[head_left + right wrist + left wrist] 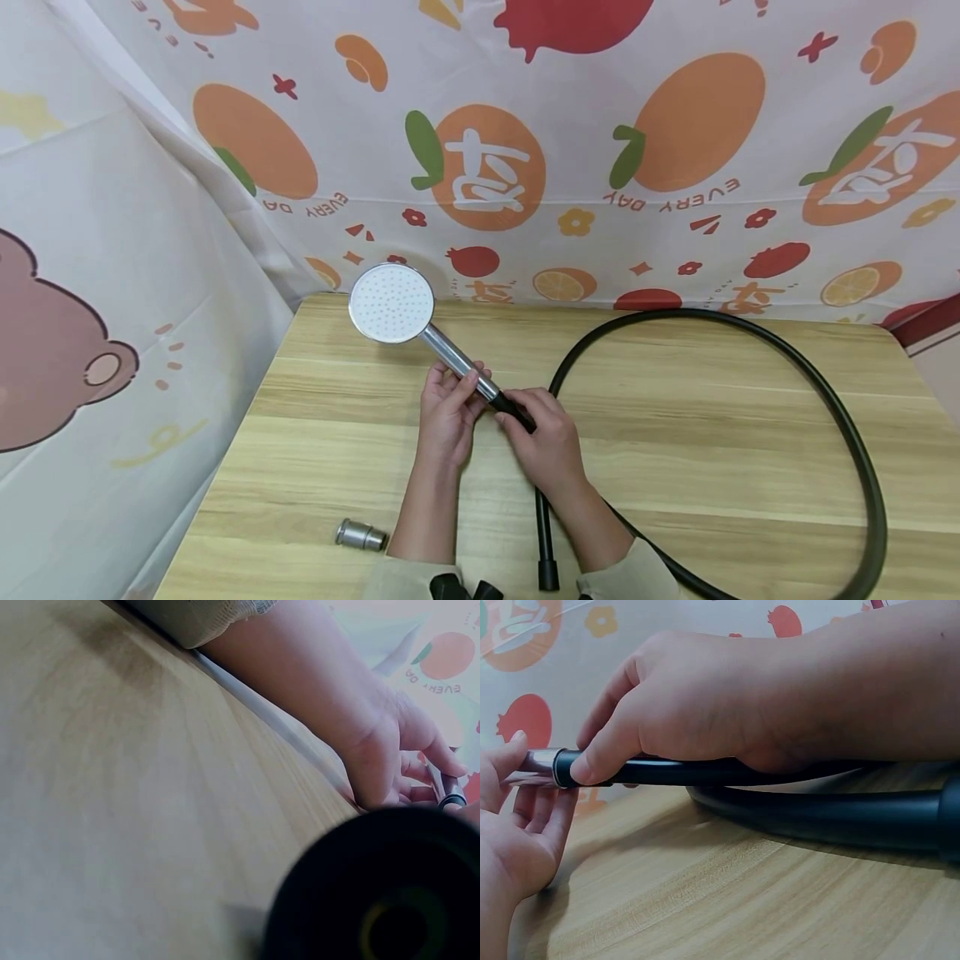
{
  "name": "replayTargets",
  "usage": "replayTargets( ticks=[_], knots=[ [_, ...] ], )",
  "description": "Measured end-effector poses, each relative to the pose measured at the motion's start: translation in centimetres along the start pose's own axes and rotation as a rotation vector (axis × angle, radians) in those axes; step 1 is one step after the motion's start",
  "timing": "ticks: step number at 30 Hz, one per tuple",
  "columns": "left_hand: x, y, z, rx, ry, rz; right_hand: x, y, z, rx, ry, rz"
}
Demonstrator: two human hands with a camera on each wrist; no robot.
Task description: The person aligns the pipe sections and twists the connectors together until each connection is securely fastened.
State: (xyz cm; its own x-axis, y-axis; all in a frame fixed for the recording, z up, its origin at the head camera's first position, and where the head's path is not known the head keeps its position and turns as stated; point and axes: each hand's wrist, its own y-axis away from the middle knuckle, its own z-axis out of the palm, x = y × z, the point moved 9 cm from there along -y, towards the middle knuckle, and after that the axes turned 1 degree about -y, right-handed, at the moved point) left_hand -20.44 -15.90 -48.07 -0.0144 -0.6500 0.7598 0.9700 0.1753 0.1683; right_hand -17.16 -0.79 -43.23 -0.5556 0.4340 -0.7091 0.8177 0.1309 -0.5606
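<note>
Gripping a shower head (pixel 392 302) by its handle, the left hand (pixel 444 425) sits beside the right hand (pixel 553 446), which pinches the black hose (pixel 873 517); a metal fitting (pixel 362 535) lies near left.

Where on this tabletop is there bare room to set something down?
On the table, inside the loop of the hose, right of the right hand; also between the table's left edge and the left hand, beyond the metal fitting. It is crowded mid-table, where the hands hold the shower head and hose.
</note>
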Motion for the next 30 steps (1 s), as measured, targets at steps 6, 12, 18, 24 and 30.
replayTargets(
  ticks=[6, 12, 18, 24, 30],
  knots=[
    [-0.2, 0.0, -0.2, 0.005, 0.006, -0.008, 0.1, 0.0, -0.3, 0.026, -0.002, -0.004],
    [-0.2, 0.1, 0.0, 0.004, -0.003, -0.006, 0.7, 0.1, -0.4, 0.042, -0.006, 0.032],
    [-0.1, 0.2, 0.1, 0.006, -0.009, 0.001, 0.2, 0.1, 0.1, -0.019, 0.02, -0.001],
    [-0.1, 0.2, 0.2, 0.007, -0.006, -0.004, 0.2, 0.0, 0.2, -0.027, 0.078, 0.042],
    [0.0, 0.2, 0.3, -0.005, 0.011, -0.006, 0.8, 0.1, 0.8, -0.094, 0.134, 0.115]
  ],
)
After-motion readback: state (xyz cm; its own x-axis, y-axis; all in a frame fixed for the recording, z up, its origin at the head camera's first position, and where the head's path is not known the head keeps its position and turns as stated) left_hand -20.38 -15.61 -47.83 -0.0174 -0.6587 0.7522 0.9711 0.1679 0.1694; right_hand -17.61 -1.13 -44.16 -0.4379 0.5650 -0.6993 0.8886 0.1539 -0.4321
